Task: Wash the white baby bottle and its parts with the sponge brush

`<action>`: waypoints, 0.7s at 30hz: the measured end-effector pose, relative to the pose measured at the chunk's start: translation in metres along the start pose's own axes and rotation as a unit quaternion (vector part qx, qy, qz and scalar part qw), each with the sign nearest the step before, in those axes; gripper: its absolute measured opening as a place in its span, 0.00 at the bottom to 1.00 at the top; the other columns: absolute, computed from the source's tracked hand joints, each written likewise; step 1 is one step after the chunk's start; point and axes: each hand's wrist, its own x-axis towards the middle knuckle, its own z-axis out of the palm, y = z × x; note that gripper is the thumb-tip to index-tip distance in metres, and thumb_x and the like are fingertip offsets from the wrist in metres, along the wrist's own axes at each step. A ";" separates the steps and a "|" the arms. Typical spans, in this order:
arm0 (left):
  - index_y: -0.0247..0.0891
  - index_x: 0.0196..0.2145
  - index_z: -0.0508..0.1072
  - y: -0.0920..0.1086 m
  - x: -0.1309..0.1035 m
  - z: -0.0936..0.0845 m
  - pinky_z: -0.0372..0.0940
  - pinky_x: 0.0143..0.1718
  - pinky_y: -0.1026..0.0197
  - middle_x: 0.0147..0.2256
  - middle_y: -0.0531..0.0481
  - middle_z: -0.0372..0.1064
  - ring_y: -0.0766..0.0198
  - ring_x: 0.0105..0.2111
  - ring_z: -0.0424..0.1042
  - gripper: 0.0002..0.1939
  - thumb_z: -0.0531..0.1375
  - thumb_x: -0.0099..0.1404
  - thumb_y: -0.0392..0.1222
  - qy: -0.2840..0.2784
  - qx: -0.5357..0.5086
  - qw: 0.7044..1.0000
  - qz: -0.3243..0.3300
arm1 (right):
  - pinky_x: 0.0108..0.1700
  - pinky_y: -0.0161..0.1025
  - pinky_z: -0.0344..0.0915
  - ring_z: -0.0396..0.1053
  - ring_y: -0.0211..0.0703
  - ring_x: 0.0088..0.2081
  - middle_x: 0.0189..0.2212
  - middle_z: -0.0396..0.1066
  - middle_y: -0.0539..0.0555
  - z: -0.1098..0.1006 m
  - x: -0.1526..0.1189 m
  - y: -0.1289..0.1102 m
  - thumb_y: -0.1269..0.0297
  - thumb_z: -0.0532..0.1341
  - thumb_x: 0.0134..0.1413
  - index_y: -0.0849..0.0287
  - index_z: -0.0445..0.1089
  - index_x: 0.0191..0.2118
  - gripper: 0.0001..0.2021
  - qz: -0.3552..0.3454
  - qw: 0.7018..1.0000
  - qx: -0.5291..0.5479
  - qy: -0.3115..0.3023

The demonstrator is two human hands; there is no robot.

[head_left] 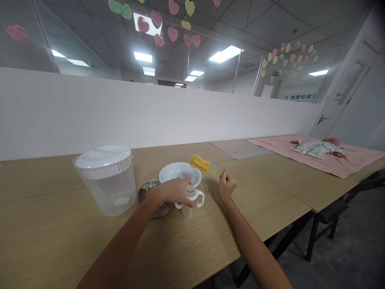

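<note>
My left hand (177,190) is wrapped round the top of a clear bottle (187,210) with white side handles, upright at the table's front. In my right hand (227,185), closed in a fist, is the green handle of a brush with a yellow sponge head (200,163). The sponge is raised near the right rim of a white bowl (168,170). Left of the bottle lies a round metal tray (163,210) holding small clear parts, partly hidden by my left hand and forearm.
A lidded clear plastic bucket (112,188) stands on the wooden table (60,224) at the left. Far right, a baby doll (315,148) in patterned clothes lies on a pink cloth (337,167). A black stool (333,212) is below the table's right edge.
</note>
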 end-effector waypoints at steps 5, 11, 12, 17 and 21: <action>0.42 0.44 0.66 -0.003 -0.002 -0.021 0.60 0.34 0.64 0.38 0.52 0.70 0.58 0.37 0.69 0.28 0.63 0.46 0.54 0.097 -0.130 0.985 0.055 | 0.21 0.34 0.42 0.43 0.31 0.18 0.14 0.40 0.45 0.005 0.002 0.007 0.54 0.48 0.54 0.55 0.45 0.13 0.22 0.080 0.996 0.033 -0.001; 0.41 0.49 0.65 -0.017 0.006 -0.025 0.61 0.44 0.62 0.48 0.49 0.66 0.57 0.46 0.66 0.26 0.61 0.52 0.49 0.204 -0.172 0.956 0.118 | 0.20 0.34 0.45 0.46 0.32 0.17 0.13 0.43 0.45 0.005 0.004 0.006 0.53 0.50 0.53 0.55 0.49 0.13 0.21 0.126 0.987 0.093 -0.028; 0.42 0.49 0.65 -0.020 0.008 -0.023 0.61 0.44 0.61 0.49 0.49 0.65 0.57 0.47 0.65 0.26 0.61 0.53 0.48 0.216 -0.150 0.957 0.119 | 0.20 0.34 0.46 0.46 0.32 0.17 0.12 0.43 0.44 0.005 0.004 0.004 0.53 0.50 0.52 0.56 0.49 0.13 0.22 0.131 0.985 0.106 -0.040; 0.44 0.55 0.61 -0.031 0.017 -0.013 0.60 0.48 0.57 0.49 0.46 0.63 0.54 0.49 0.64 0.30 0.60 0.54 0.44 0.267 0.038 0.961 0.069 | 0.21 0.33 0.46 0.44 0.31 0.17 0.12 0.43 0.44 0.002 -0.001 -0.006 0.52 0.50 0.52 0.56 0.49 0.13 0.22 0.102 0.985 0.114 -0.085; 0.42 0.55 0.61 -0.035 0.019 -0.012 0.61 0.45 0.57 0.45 0.46 0.64 0.55 0.45 0.65 0.32 0.62 0.53 0.45 0.287 0.137 0.947 0.035 | 0.22 0.33 0.44 0.44 0.30 0.17 0.12 0.42 0.44 0.000 -0.003 -0.006 0.51 0.48 0.54 0.57 0.47 0.12 0.24 0.022 0.994 0.056 -0.096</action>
